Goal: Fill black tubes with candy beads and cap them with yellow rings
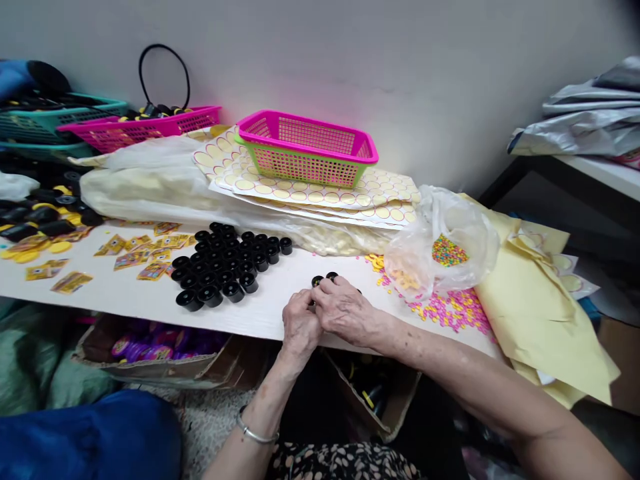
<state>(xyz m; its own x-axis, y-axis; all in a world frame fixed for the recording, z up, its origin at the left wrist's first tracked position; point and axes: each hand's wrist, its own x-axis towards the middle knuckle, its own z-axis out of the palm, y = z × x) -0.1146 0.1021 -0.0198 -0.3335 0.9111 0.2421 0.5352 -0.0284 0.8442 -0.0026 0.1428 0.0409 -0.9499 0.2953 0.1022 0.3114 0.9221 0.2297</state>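
Note:
My left hand [301, 322] and my right hand [347, 308] meet at the front of the white table, fingers bent and closed together. A small dark bit shows between them, but the fingers cover most of it and I cannot make out what it is. Just beyond my right fingers stand a few small black cups [317, 281], partly hidden by that hand. Left of my hands is a tight group of many round black cups [230, 255]. Small pink and yellow pieces [455, 310] lie scattered to the right, near my right forearm.
A clear plastic bag [440, 233] holds small colourful beads [449, 251]. Behind, pink and green baskets [305, 160] sit on sticker sheets [390, 193]. Printed packets [153, 270] lie left, yellow paper [535, 320] right. Open cardboard boxes [200, 370] stand below the table edge.

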